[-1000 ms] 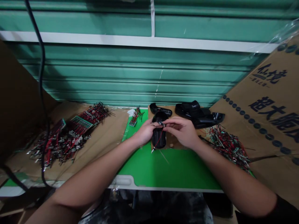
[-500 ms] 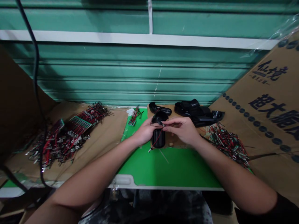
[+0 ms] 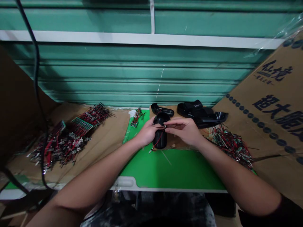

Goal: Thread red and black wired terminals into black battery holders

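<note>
A glossy black plastic part (image 3: 160, 140) with a rounded head stands out at the middle, over the cardboard's near edge. My left hand (image 3: 147, 132) grips it from the left, the thumb lying across its narrow middle. From the right, my right hand (image 3: 184, 130) pinches a small pale connector (image 3: 165, 126) between thumb and fingertips, close to my left thumb. A thin red and black wire (image 3: 159, 141) hangs from there over the black part and ends in a small white plug (image 3: 150, 151) at its lower left.
Wired boards (image 3: 71, 137) lie heaped on cardboard at left, a small bundle (image 3: 136, 118) behind my left hand. Black shells (image 3: 201, 113) and a smaller one (image 3: 162, 110) lie behind. More wires (image 3: 233, 145) sit right, beside a carton (image 3: 272, 104). A black cable (image 3: 36, 72) hangs at left.
The black part has tilted slightly in my hands, and the hanging wire's white plug has shifted a little left. Both hands keep nearly the same place and hold.
</note>
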`<state>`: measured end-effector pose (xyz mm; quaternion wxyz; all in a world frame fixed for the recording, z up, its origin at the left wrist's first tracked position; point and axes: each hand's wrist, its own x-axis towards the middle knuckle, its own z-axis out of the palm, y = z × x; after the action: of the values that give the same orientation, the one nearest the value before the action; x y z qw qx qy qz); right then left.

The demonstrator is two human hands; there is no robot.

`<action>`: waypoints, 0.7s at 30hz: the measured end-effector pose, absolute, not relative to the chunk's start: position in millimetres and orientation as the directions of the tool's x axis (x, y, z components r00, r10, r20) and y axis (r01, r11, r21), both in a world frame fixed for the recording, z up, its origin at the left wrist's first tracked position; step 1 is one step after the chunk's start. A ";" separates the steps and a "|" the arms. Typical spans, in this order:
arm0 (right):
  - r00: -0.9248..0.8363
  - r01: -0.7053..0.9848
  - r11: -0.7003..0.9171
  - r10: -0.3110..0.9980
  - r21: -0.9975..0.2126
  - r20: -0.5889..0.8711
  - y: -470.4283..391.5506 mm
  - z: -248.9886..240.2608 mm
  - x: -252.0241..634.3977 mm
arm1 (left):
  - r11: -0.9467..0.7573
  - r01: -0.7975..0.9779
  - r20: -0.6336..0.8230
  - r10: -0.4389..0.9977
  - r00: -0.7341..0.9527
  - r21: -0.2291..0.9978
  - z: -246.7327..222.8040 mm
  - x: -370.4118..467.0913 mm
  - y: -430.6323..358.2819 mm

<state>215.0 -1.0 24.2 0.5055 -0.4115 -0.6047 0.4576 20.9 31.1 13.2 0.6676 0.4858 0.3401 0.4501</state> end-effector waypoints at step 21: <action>-0.139 0.029 -0.027 0.990 -0.999 -0.031 -10.9 22.3 204.7 | 0.229 -0.355 -0.037 0.879 0.475 0.906 25.8 27.1 15.9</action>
<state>204.7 -10.9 22.3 0.4498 -0.4779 -0.5332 0.5339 27.1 15.9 25.8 0.7289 0.4541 0.2888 0.4232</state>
